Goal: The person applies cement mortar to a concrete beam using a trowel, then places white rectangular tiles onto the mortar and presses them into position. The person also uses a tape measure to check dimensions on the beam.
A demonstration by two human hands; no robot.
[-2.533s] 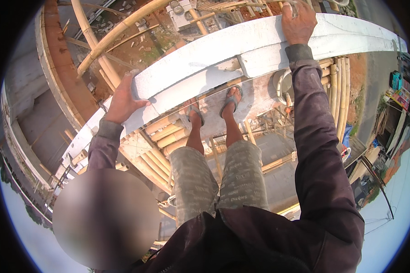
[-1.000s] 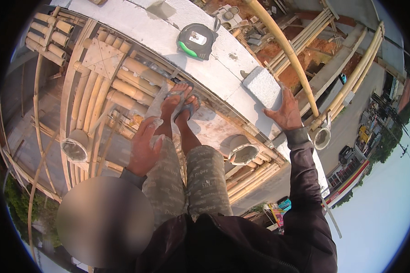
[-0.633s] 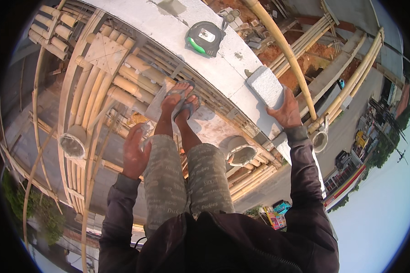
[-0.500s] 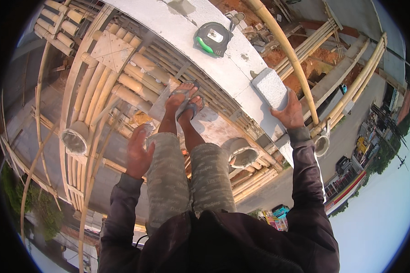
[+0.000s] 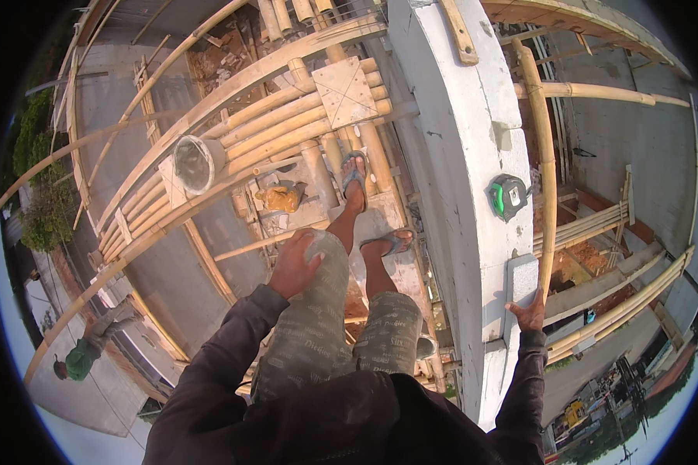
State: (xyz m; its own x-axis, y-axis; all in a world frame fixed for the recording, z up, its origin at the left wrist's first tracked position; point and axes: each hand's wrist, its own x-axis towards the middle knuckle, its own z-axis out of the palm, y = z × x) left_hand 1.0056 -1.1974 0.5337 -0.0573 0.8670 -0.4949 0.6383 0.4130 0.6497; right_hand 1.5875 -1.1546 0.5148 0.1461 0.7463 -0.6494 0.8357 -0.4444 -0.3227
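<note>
My right hand grips the near end of a small pale block, its fingers and thumb on either side. The block rests on top of a long white block wall. A black and green tape measure lies on the same wall, farther from me than the block. My left hand rests on my left knee, fingers apart, with nothing visible in it. A greyish patch shows on the trousers beside its fingertips.
My sandalled feet stand on boards beside the wall. Bamboo scaffolding runs left, with a mortar-stained bucket and a yellow-orange bag. A bamboo pole flanks the wall's right. A wooden piece lies farther along; a person is at lower left.
My view has turned, so the wall now runs more upright at the right. My left hand has come down onto my knee. My feet have moved apart; my right hand keeps hold of the block.
</note>
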